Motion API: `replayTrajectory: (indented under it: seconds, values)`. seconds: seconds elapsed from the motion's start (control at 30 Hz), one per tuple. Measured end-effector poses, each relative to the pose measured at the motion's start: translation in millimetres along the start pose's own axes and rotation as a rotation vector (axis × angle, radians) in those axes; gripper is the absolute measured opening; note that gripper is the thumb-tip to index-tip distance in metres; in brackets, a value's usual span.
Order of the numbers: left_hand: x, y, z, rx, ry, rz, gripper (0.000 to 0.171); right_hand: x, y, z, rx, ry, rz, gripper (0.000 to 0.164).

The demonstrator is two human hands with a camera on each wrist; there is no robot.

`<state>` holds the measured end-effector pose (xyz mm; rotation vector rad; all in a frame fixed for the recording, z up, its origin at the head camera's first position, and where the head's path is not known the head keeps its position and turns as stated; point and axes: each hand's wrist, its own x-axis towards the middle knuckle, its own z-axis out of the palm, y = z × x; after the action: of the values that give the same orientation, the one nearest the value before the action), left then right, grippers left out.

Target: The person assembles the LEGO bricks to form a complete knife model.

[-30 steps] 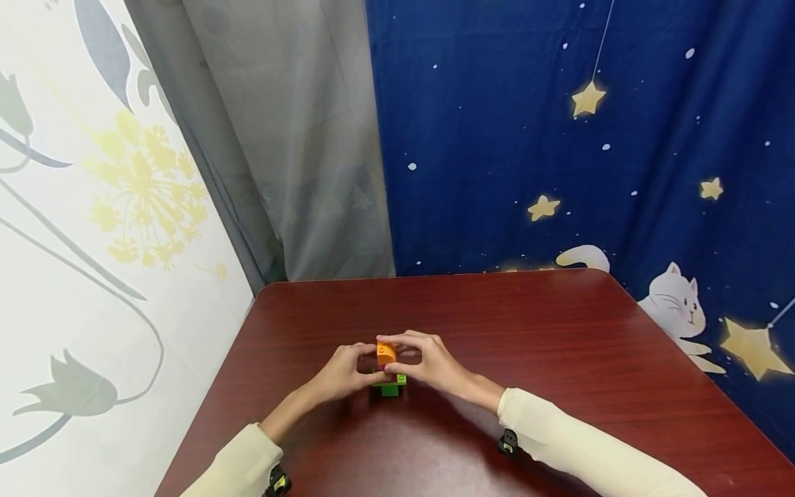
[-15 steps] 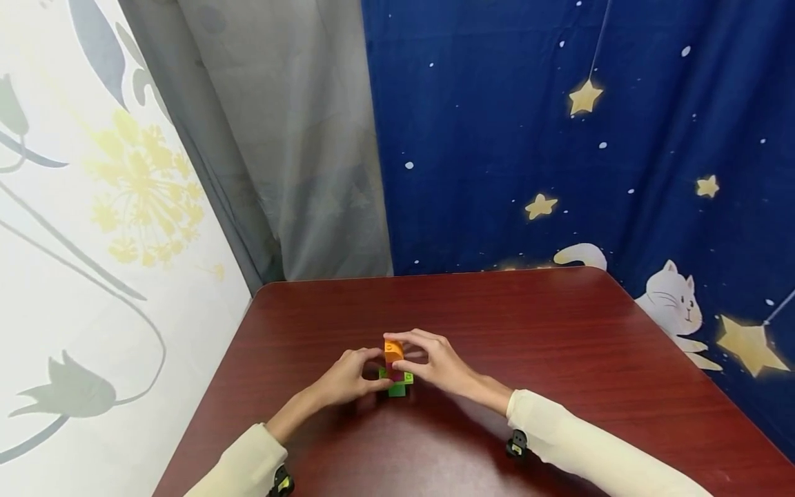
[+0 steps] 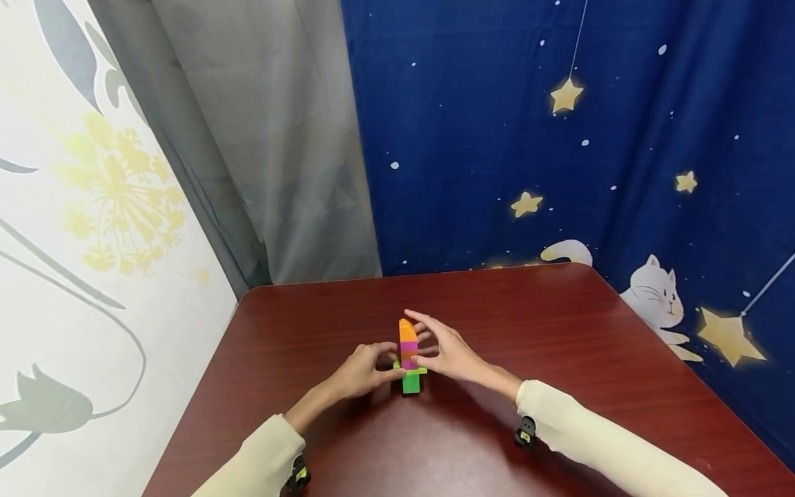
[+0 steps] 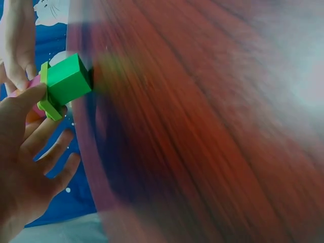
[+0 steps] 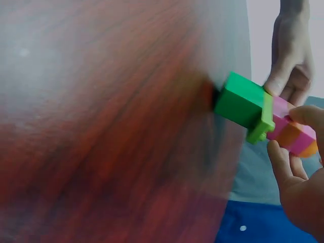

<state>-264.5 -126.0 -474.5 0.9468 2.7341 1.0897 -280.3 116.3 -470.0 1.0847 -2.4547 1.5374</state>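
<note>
A small tower of toy building bricks stands upright over the table between both hands. At its bottom is a green brick, then a wider lime plate that sticks out at the sides. Magenta and orange bricks alternate above, topped by a curved orange brick. My left hand pinches the tower low down, thumb in front by the lime plate. Higher up, my right hand grips the magenta and orange part between thumb and fingers, its index finger raised beside the top. The tower's back is hidden in the head view.
The dark red wooden table runs back to a grey curtain and a blue starry curtain. A white floral-print panel borders its left side. A small black device is strapped at each cuff.
The tower and both hands have shifted right in the head view. More of the tower's front shows now. My right index finger has come off the orange top and points upward.
</note>
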Motion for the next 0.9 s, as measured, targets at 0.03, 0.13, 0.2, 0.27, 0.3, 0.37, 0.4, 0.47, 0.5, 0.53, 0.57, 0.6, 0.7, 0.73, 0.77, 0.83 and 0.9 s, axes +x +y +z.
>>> replayTrajectory:
  seconds: [0.03, 0.13, 0.2, 0.27, 0.3, 0.37, 0.4, 0.47, 0.5, 0.53, 0.57, 0.6, 0.7, 0.73, 0.77, 0.83, 0.9]
  values:
    - [2.2, 0.4, 1.1, 0.003, 0.006, -0.008, 0.046, -0.7, 2.3, -0.4, 0.021, 0.012, 0.024, 0.082]
    - [8.8, -0.1, 5.3, -0.013, 0.016, -0.027, 0.053, -2.0, 9.5, -2.2, 0.073, 0.057, 0.094, 0.074]
    - [13.0, -0.8, 7.8, -0.036, 0.025, -0.036, 0.057, -1.9, 14.1, -4.3, 0.076, 0.083, 0.123, 0.066]
    - [17.2, -2.3, 10.6, -0.060, 0.033, -0.035, 0.057, -1.5, 18.4, -6.2, 0.074, 0.096, 0.132, 0.061]
    - [19.1, -2.9, 11.8, -0.067, 0.039, -0.036, 0.056, -1.1, 20.0, -7.2, 0.070, 0.098, 0.140, 0.060]
    - [22.7, -3.8, 13.6, -0.076, 0.051, -0.038, 0.054, -0.2, 23.3, -8.7, 0.065, 0.098, 0.152, 0.058]
    - [24.6, -4.3, 14.3, -0.076, 0.057, -0.037, 0.052, 0.4, 24.8, -9.2, 0.056, 0.098, 0.163, 0.058]
    - [27.9, -5.5, 15.6, -0.068, 0.069, -0.036, 0.048, 2.0, 27.9, -9.8, 0.026, 0.103, 0.188, 0.055]
    - [29.6, -6.2, 16.1, -0.063, 0.074, -0.036, 0.047, 2.9, 29.5, -9.7, 0.010, 0.110, 0.206, 0.053]
    - [31.2, -7.0, 16.6, -0.058, 0.078, -0.037, 0.045, 3.7, 31.3, -9.3, -0.007, 0.118, 0.220, 0.051]
    - [32.7, -7.8, 17.1, -0.053, 0.078, -0.039, 0.044, 4.5, 33.3, -8.8, -0.025, 0.126, 0.236, 0.049]
    - [34.0, -8.7, 17.7, -0.047, 0.079, -0.039, 0.042, 5.3, 35.3, -8.0, -0.037, 0.132, 0.248, 0.047]
    - [36.7, -11.5, 19.0, -0.027, 0.071, -0.048, 0.040, 7.1, 41.3, -5.0, -0.063, 0.139, 0.279, 0.043]
    - [37.2, -12.5, 19.4, -0.019, 0.069, -0.051, 0.039, 7.7, 43.1, -4.0, -0.070, 0.138, 0.287, 0.042]
    - [37.6, -13.3, 19.6, -0.012, 0.066, -0.054, 0.038, 8.2, 44.6, -3.1, -0.077, 0.135, 0.294, 0.041]
    - [38.1, -14.8, 19.5, -0.004, 0.064, -0.055, 0.036, 9.1, 47.0, -1.0, -0.093, 0.138, 0.291, 0.040]
    - [38.8, -16.3, 18.9, -0.001, 0.064, -0.058, 0.035, 10.2, 48.5, 0.9, -0.106, 0.147, 0.286, 0.038]
